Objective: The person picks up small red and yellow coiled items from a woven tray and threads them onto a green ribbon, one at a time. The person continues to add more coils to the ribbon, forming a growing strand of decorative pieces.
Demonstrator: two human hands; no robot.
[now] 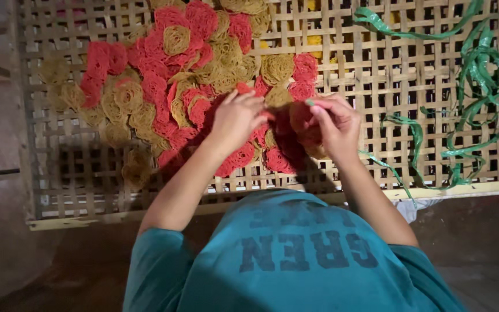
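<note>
Green strips (480, 86) lie loose on the tray (376, 69), right of the coils and well apart from both hands. A dark floor (7, 254) surrounds the tray; the person's teal shirt (295, 260) hides part of its near edge.

The tray is woven of bamboo slats, open between them. On it lies a spread of round noodle-like coils, red coils (168, 34) and tan coils (128, 98) mixed and overlapping, mostly left of centre.

Left hand (237, 118) rests on the coils, fingers bent; grip cannot be told. Right hand (333, 124) pinches a stack (301, 118) of red coils, just beside the left hand, over the pile's near right edge.
</note>
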